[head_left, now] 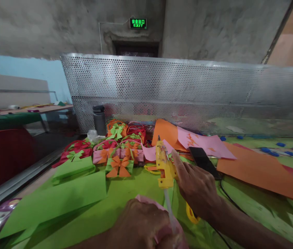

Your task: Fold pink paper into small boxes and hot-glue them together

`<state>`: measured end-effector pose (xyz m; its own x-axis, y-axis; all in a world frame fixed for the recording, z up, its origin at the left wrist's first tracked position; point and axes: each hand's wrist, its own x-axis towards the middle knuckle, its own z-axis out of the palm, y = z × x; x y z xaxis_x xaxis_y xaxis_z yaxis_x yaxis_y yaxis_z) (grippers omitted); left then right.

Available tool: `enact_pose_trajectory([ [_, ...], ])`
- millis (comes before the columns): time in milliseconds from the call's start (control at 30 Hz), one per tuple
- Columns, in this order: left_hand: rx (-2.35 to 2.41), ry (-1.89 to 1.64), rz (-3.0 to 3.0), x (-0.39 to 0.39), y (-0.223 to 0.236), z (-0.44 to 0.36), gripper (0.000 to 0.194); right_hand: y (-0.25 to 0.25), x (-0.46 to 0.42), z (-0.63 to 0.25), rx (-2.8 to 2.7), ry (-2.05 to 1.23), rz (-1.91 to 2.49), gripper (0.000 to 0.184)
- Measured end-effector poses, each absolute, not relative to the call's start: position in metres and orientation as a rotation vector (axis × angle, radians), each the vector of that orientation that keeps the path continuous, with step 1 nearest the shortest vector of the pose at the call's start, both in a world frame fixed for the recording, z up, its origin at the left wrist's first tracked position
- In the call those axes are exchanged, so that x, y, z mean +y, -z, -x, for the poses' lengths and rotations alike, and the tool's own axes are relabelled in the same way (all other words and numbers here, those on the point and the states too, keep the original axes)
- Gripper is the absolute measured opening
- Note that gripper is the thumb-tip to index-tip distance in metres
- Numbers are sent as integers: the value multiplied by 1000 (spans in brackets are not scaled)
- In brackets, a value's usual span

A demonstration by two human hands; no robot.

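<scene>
My right hand point(198, 188) is closed round the handle of a yellow hot glue gun point(164, 166). The gun's dark nozzle points away from me, and a translucent glue stick point(168, 205) juts from its back end toward me. At the bottom middle, my left hand point(142, 224) is closed on a folded piece of pink paper point(179, 231); its fingers are partly hidden. Beyond the hands stand several small paper gift bags, among them a green one with an orange bow point(119, 167). Part of a yellow loop point(191, 214) shows beneath my right wrist.
Green paper sheets point(81, 193) lie at left, orange sheets point(260, 171) at right. A black phone point(204, 162) lies beside my right hand, near a dark cable point(230, 197). A dark bottle point(99, 121) stands before the perforated metal screen point(141, 83). Blue pieces point(269, 151) lie far right.
</scene>
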<state>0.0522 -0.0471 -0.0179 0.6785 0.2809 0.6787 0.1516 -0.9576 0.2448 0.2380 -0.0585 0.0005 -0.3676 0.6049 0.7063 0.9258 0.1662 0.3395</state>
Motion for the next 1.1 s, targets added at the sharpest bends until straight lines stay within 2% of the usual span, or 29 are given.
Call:
enact_pose_trajectory([
  [1100,357,-1178,-2762,-46,16,-53,30,0,-58,-237,-2075,1044,1434,66],
])
